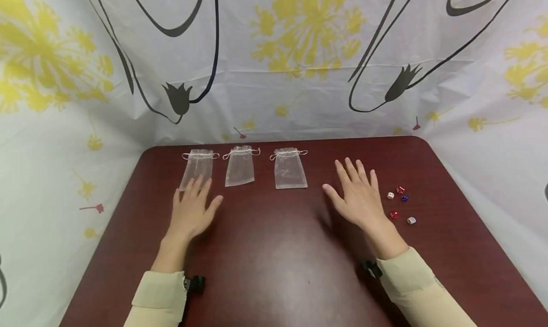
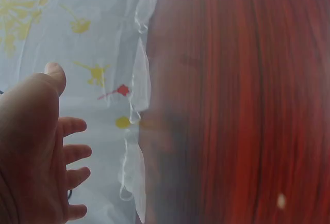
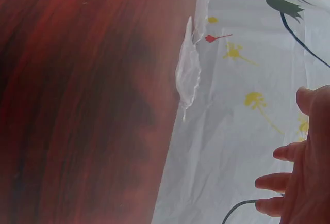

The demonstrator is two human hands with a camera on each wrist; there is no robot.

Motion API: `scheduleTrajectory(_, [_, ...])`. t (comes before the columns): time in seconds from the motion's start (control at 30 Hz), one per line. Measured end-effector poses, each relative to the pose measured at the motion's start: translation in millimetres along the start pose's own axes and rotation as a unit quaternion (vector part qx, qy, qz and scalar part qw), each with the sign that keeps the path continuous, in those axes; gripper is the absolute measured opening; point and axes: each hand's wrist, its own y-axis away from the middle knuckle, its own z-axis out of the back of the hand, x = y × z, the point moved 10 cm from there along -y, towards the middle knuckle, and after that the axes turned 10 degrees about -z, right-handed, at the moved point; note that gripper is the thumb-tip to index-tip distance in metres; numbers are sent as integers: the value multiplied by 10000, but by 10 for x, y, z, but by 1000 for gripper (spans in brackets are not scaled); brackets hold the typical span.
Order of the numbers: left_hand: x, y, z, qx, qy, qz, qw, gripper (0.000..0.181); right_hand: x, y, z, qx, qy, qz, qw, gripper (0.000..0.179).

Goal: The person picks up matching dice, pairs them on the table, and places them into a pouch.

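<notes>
Three sheer white drawstring pouches lie in a row near the far table edge: a left pouch, a middle pouch and a right pouch. My left hand has its fingers spread, palm down, with the fingertips over the lower part of the left pouch in the head view; whether they touch it I cannot tell. My right hand is spread too and holds nothing. Just right of it lie several small dice, among them a white die, a blue die and a red die.
The dark red wooden table has rounded far corners. A white curtain with yellow and grey flower prints hangs behind it and at both sides. In the right wrist view a pouch shows near the table's edge.
</notes>
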Motion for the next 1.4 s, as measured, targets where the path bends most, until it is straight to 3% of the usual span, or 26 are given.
scheduleTrajectory(0.43, [469,42,-92,336,4,264,9991,81,-146,72,78,-575,-170,227,9979,74])
scheduleTrajectory(0.6, [586,60,-155,436,116,342,9984,85,-183,111,157,-891,-237,382,9950,68])
scheduleTrajectory(0.9, [627,-13,-192,505,128,217,9984,88,-340,148,268,-1141,-300,375,9923,64])
scheduleTrajectory(1.4, [646,-39,-283,755,99,152,9970,93,-772,239,228,-1160,-200,158,9929,57])
